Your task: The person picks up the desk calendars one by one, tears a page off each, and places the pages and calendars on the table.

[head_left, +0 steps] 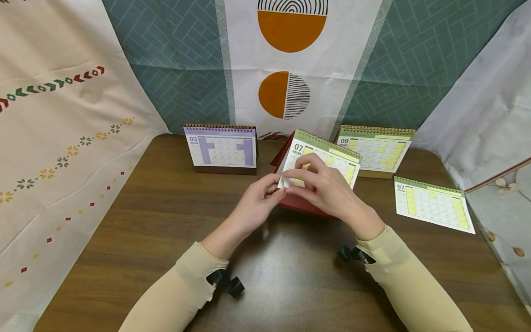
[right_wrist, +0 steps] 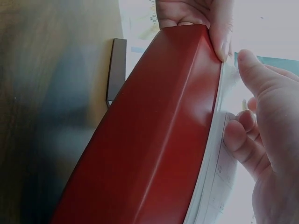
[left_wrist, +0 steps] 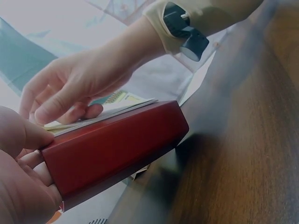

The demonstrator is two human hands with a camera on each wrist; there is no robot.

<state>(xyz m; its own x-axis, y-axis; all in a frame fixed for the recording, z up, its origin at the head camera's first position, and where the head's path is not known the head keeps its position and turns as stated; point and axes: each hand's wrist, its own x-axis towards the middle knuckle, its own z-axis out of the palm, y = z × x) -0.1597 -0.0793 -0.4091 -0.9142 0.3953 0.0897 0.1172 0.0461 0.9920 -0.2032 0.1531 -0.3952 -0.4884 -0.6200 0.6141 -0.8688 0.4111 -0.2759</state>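
A red-based desk calendar (head_left: 300,202), its green-topped page (head_left: 353,169) showing 07, is tilted in front of me. My left hand (head_left: 256,203) grips its lower left corner, thumb on the page side and fingers behind the red base (left_wrist: 117,144). Over the page's left part bends my right hand (head_left: 329,186), its thumb apart from the other fingers. In the right wrist view, curled fingertips (right_wrist: 234,134) of that hand rest against the white pages (right_wrist: 212,154). The right index fingertip is hidden there behind the thumb.
A purple calendar (head_left: 221,150) marked 03 stands at the back left of the wooden table (head_left: 166,221). Behind the held one, on the right, stands a green-yellow calendar (head_left: 375,150) marked 09. A loose 07 calendar sheet (head_left: 434,206) lies near the right edge.
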